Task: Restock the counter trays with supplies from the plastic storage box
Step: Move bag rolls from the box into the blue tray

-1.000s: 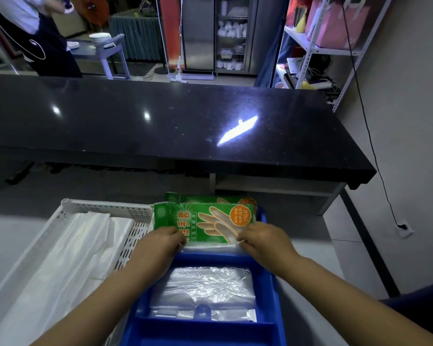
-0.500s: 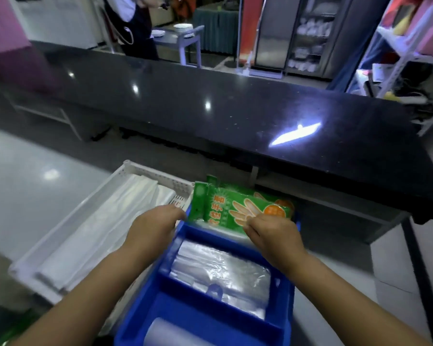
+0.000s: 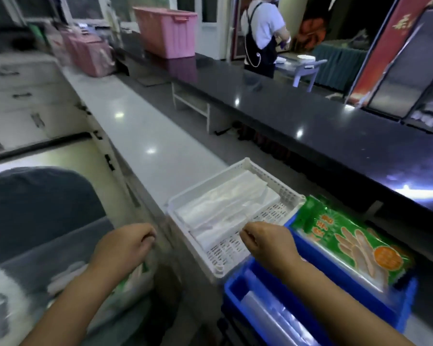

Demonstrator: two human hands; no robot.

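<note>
**Hands hover at stocked counter trays**

A person's left hand (image 3: 125,248) and right hand (image 3: 268,243) hang with fingers curled inward, nothing visible in either. The right hand is above the near corner of a white slotted tray (image 3: 238,164) that holds folded plastic bags (image 3: 223,208). Just beside it, a blue tray (image 3: 360,303) holds green glove packs (image 3: 348,243) at its far end. Both trays sit on a pale counter (image 3: 140,126). A pink storage box (image 3: 166,31) stands well apart on the dark upper counter (image 3: 310,126).
</note>
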